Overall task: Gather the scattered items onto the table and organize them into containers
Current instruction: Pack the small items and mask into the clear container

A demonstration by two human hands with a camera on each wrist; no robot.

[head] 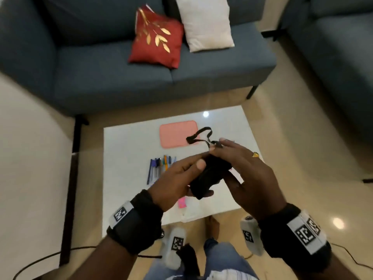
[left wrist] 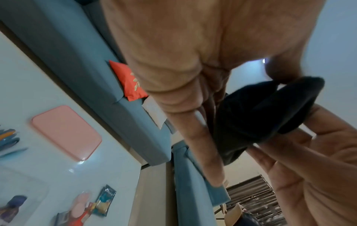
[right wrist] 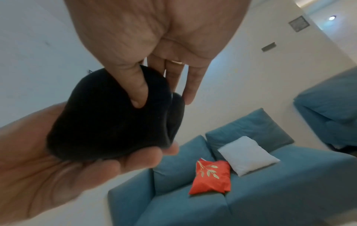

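Observation:
A soft black pouch point(head: 210, 176) with a thin black strap loop point(head: 198, 136) is held in the air above the white table point(head: 125, 150). My left hand point(head: 193, 168) cradles it from below with the thumb laid on top. My right hand point(head: 228, 158) grips its far end, and the right wrist view shows the thumb pushed into a fold of the black pouch point(right wrist: 115, 122). In the left wrist view the black pouch point(left wrist: 260, 116) sits between both hands. A bunch of pens point(head: 159, 166) and a flat pink tray point(head: 175, 134) lie on the table.
A small pink item point(head: 181, 203) lies near the table's front edge. Snack packets point(left wrist: 104, 200) and a bottle point(left wrist: 13, 208) also lie on the table. A blue sofa point(head: 121, 83) with a red cushion point(head: 155, 39) and a white cushion point(head: 205, 23) stands behind, and another sofa point(head: 343, 57) at right.

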